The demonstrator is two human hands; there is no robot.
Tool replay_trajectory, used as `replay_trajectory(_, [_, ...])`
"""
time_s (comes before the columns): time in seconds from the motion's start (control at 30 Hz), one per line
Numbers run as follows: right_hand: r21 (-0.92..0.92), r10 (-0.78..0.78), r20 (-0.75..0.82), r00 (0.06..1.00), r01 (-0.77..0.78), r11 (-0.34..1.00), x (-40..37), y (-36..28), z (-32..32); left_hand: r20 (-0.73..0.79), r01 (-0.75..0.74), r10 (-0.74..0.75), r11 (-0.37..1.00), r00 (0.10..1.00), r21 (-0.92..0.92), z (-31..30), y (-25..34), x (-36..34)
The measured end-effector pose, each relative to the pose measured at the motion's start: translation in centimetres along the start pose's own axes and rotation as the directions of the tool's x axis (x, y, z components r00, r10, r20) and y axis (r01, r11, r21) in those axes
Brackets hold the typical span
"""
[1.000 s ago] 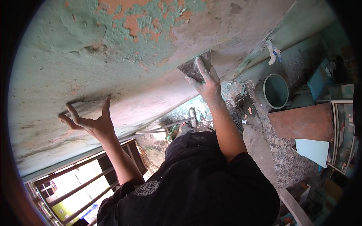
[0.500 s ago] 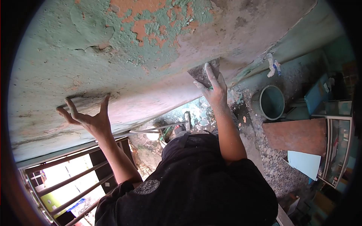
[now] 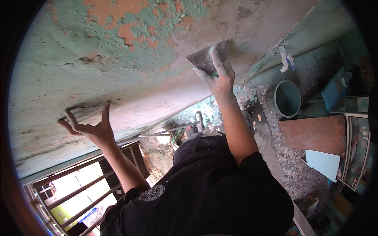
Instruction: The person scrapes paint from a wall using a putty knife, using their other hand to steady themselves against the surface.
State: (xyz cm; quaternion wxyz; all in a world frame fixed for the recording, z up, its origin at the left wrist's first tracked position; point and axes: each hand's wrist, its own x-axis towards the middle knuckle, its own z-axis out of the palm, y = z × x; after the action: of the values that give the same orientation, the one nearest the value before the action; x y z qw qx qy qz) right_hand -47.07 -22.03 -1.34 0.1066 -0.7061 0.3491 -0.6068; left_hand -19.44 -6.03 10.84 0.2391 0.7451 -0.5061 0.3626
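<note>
A wall (image 3: 130, 74) with peeling green paint, orange patches and bare grey plaster fills the upper view. My right hand (image 3: 221, 76), dusted with pale powder, grips a putty knife (image 3: 202, 58) with a wide, dull blade. Its broad edge lies at the bare plaster, beside the flaking green paint. One finger stretches along the blade, and the handle is mostly hidden in my palm. Lower on the left, my left hand (image 3: 92, 129) rests its spread fingertips against the wall, with nothing in it.
At right are a tap (image 3: 283, 59) with a blue handle, a round bucket (image 3: 288, 99), a brown board (image 3: 315, 135), a pale blue sheet (image 3: 323, 164) and a glass-fronted cabinet (image 3: 356, 145). A barred window (image 3: 78, 196) is at lower left. Pebbled flooring (image 3: 293, 171) lies below.
My right hand has moved the putty knife up along the wall, with the blade now turned differently. My left hand keeps its place on the wall. The view has shifted slightly.
</note>
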Motion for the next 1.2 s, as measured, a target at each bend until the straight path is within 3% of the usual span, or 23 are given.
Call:
replay_trajectory(0.13, [-0.022, 0.034, 0.001, 0.999, -0.034, 0.999, -1.7, -0.2, -0.3, -0.05, -0.059, 0.056, 0.997, 0.997, -0.054, 0.7, -0.9, -0.1])
replay_trajectory(0.2, [-0.077, 0.143, 0.111, 0.983, -0.135, 0.988, -3.4, 0.3, -0.4, -0.097, -0.048, 0.035, 0.991, 0.995, -0.129, 1.0, -0.9, -0.1])
replay_trajectory(0.27, [-0.112, 0.09, 0.118, 0.989, -0.077, 0.991, -4.0, 0.6, -0.2, -0.064, -0.061, 0.059, 0.998, 0.996, -0.03, 0.7, -0.9, -0.2])
replay_trajectory(0.43, [-0.022, 0.144, 0.105, 0.984, -0.143, 0.99, -2.4, 0.0, -0.4, -0.083, -0.092, 0.085, 0.992, 0.993, -0.082, 0.7, -0.9, -0.1])
replay_trajectory(0.53, [-0.103, 0.118, 0.137, 0.984, -0.104, 0.989, -3.5, 0.2, -0.6, -0.098, -0.084, 0.077, 0.994, 0.992, -0.075, 0.7, -1.0, 0.1])
replay_trajectory(0.6, [-0.106, 0.087, 0.145, 0.986, -0.072, 0.992, -3.2, 0.7, -0.7, -0.093, -0.173, 0.17, 0.985, 0.981, -0.021, 0.8, -1.6, 0.0])
replay_trajectory(0.7, [-0.117, 0.077, 0.12, 0.99, -0.063, 0.991, -3.0, 0.7, -0.1, -0.073, -0.082, 0.076, 0.994, 0.994, -0.071, 0.7, -1.0, 0.0])
replay_trajectory(0.93, [-0.128, 0.042, 0.105, 0.994, -0.028, 0.991, -4.1, 0.2, 0.6, -0.077, -0.09, 0.088, 0.996, 0.993, -0.018, 0.8, -1.1, 0.1])
replay_trajectory(1.0, [-0.117, 0.086, 0.119, 0.989, -0.072, 0.991, -4.3, 0.1, 0.6, -0.103, -0.175, 0.167, 0.981, 0.981, -0.078, 0.9, -1.5, 0.0])
replay_trajectory(1.1, [-0.117, 0.12, 0.115, 0.986, -0.106, 0.987, -4.5, -0.3, 0.8, -0.073, -0.087, 0.082, 0.994, 0.994, -0.072, 0.7, -0.9, 0.1])
replay_trajectory(1.2, [-0.103, 0.128, 0.109, 0.986, -0.117, 0.988, -5.0, -0.5, 0.8, -0.084, -0.107, 0.098, 0.988, 0.992, -0.114, 0.9, -1.1, 0.1])
